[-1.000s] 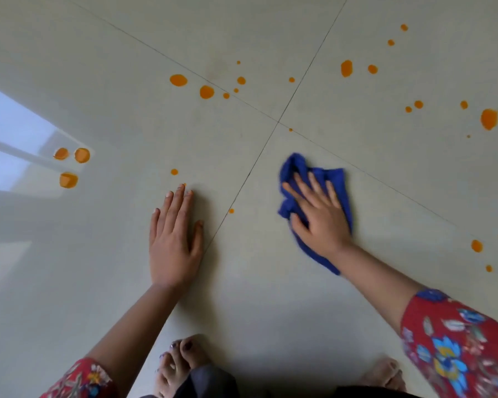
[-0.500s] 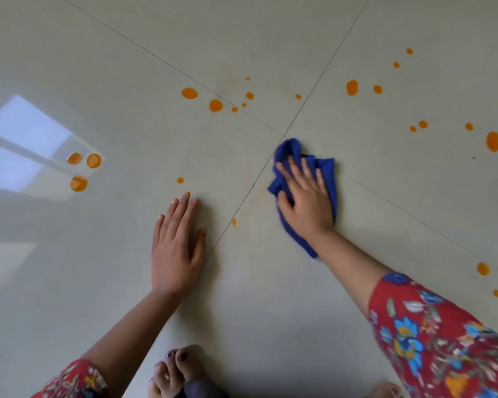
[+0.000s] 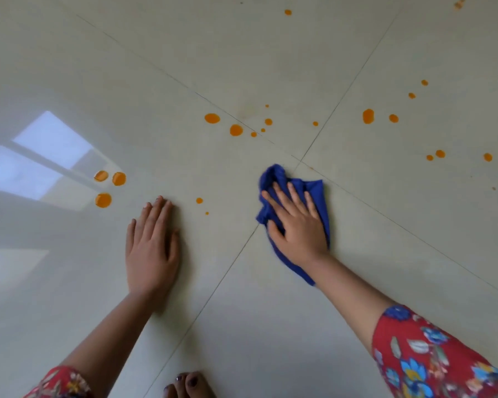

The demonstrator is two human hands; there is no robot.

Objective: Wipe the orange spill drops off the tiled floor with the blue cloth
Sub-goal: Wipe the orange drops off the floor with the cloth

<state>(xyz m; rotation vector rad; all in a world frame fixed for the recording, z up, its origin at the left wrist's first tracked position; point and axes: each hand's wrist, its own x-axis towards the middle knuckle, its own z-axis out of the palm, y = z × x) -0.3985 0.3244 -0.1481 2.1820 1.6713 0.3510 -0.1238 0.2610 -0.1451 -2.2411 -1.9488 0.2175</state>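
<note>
At the bottom edge, closest to us, our toes (image 3: 189, 382) rest on the tiled floor (image 3: 242, 326), and a red floral sleeve (image 3: 431, 357) covers our right forearm.

A little further out, our left hand (image 3: 151, 248) lies palm down on the bare tile. Its fingers are straight and close together, with the thumb set slightly apart, and it holds nothing. We judge it to be a prop for our weight.

Our right hand (image 3: 298, 225) lies flat on the blue cloth (image 3: 318, 193) with its fingers straight and slightly spread, pressing the cloth to the floor rather than gripping it. The cloth's long axis runs from a tail beside our wrist out to a bunched end past the fingertips, just short of the grout crossing (image 3: 299, 161).

Two small orange drops (image 3: 199, 200) lie to the left of the cloth, between the hands and near the left fingertips. To reach them, the right hand would sweep sideways across the grout line.

Beyond the crossing, ahead and to the left of the right fingertips, sits a cluster of orange drops (image 3: 236, 130). Three larger drops (image 3: 103, 200) lie far to the left beside a window reflection (image 3: 41, 156). More scattered drops (image 3: 368, 116) mark the far right tile. Much of the spill is not yet wiped.
</note>
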